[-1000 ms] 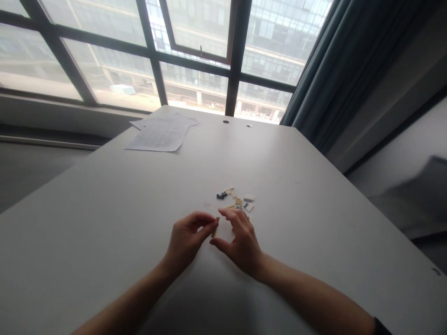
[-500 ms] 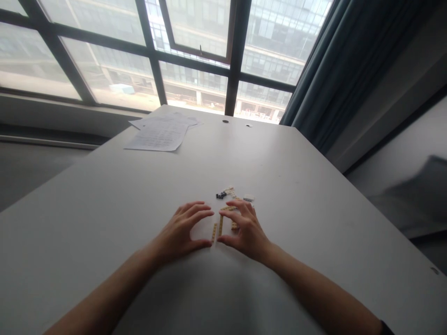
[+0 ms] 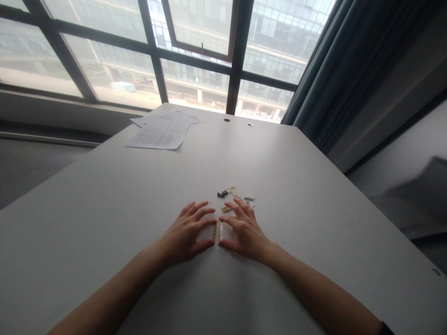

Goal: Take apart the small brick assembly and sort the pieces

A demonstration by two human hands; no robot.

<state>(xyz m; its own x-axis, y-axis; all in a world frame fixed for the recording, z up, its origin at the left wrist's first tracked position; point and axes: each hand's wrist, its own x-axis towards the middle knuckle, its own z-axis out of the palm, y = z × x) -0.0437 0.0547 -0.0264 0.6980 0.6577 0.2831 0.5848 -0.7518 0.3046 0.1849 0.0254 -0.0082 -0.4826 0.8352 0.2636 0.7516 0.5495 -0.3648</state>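
Two narrow tan strips lie side by side on the white table (image 3: 104,200): a left strip (image 3: 214,231) and a right strip (image 3: 221,231). My left hand (image 3: 188,232) rests flat beside the left strip, fingers spread, its index fingertip and thumb at the strip's ends. My right hand (image 3: 244,230) mirrors it against the right strip, fingers also spread. Just beyond the fingertips sits a small heap of building pieces (image 3: 237,195), with a black piece (image 3: 221,194), tan ones and a white one (image 3: 249,197).
A stack of printed paper sheets (image 3: 162,132) lies at the table's far left corner. Two small round holes (image 3: 226,120) mark the far edge by the window. A dark curtain (image 3: 335,70) hangs at the right.
My left hand has put down the tan strip it pinched. Both hands have flattened onto the table and pushed the two strips closer together.
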